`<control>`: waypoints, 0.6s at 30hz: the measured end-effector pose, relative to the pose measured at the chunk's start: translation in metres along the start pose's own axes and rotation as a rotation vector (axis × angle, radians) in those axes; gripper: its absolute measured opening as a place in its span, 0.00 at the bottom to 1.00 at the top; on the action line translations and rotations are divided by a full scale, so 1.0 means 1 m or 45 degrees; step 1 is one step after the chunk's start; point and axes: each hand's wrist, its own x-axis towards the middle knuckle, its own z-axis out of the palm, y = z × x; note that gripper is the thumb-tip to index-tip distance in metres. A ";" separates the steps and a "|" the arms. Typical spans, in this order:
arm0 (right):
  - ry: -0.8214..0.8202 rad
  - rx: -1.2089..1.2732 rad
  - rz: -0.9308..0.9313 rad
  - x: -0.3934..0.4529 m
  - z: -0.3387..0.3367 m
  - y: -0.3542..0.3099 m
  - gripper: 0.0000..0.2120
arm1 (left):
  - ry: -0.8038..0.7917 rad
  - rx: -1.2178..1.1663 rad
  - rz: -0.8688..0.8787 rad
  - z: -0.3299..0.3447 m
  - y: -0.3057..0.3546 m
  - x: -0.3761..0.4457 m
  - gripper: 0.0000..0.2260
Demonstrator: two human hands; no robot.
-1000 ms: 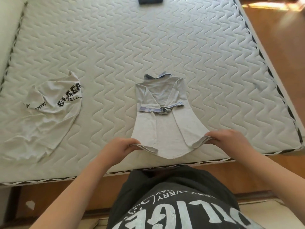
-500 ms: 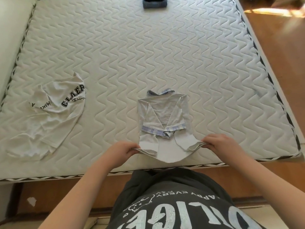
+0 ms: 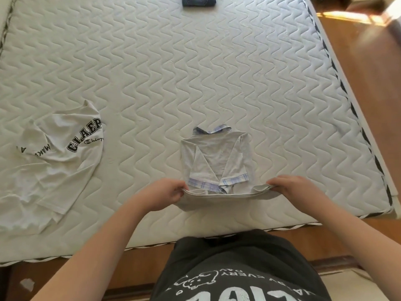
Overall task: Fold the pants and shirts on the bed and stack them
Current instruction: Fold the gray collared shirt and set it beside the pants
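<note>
Left hand: my left hand point(image 3: 166, 193) is pinched shut on the left corner of the lifted bottom hem of the pale shirt point(image 3: 213, 158), thumb on top, fingers curled under the cloth
Right hand: my right hand point(image 3: 291, 187) is clamped on the right corner of that same hem, level with the left one, so the edge runs taut between them
Pale shirt: it lies on the near middle of the bed point(image 3: 217, 72), collar at the far end, both short sleeves folded in over the body; the blue checked sleeve cuffs point(image 3: 217, 184) meet just beyond the raised hem
Fold: the near part of the shirt is doubled up off the mattress and held over the cuffs (the cloth under it sags towards me)
Lettered T-shirt: a white T-shirt with black lettering point(image 3: 54, 161) lies unfolded and rumpled on the left of the bed, well apart from the pale shirt
Dark garment: a folded dark blue piece point(image 3: 198, 1) sits at the far edge of the bed, cut off by the frame, so I cannot tell what kind it is
Floor: wooden floor point(image 3: 368, 68) shows on the right of the bed and along its near side
Me: I stand at the near edge in a dark printed top point(image 3: 238, 276), both forearms reaching out over the mattress
</note>
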 end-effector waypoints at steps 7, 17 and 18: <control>-0.046 0.099 -0.077 0.072 -0.017 0.018 0.09 | -0.032 0.065 -0.062 -0.036 0.005 0.056 0.12; -0.338 0.199 -0.154 0.213 -0.011 0.058 0.13 | -0.093 0.035 -0.144 -0.075 -0.017 0.175 0.21; -0.341 0.203 -0.133 0.228 -0.007 0.062 0.13 | -0.076 0.053 -0.152 -0.077 -0.023 0.190 0.20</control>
